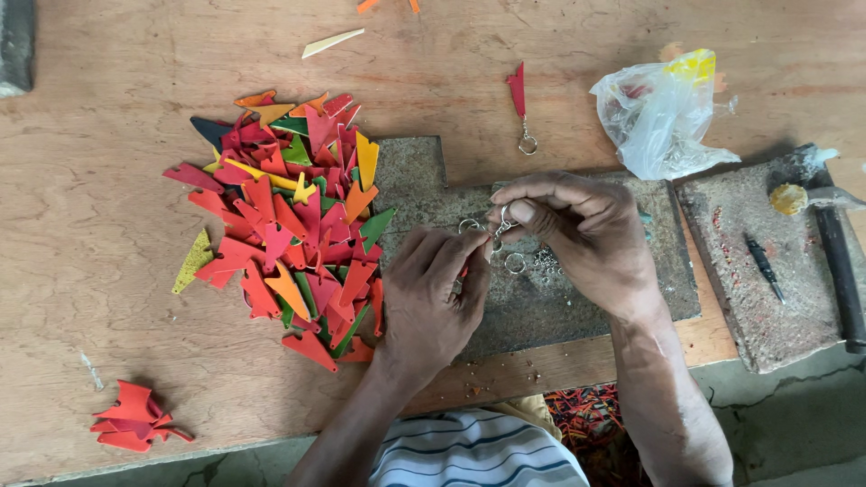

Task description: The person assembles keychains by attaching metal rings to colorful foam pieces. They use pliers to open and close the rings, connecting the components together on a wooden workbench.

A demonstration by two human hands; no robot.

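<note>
What we can count on the table

We see two hands, a left hand [433, 293] and a right hand [577, 230]. We count one big pile of coloured pieces [289, 225] on the left, too many to count, one small red pile [131, 417] near left, one finished red keychain [520, 106] far off, one plastic bag [658, 113], two stone slabs [577, 298] [767, 271] and one hammer [825, 234].

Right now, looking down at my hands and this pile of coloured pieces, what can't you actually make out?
Head view only:
- The red piece in the left hand: its fingers cover nearly all of it.
- The key ring and chain at the right hand: too small to see how they join.
- The hammer: cut off by the right edge.
- The plastic bag: contents blurred behind crumpled film.
</note>
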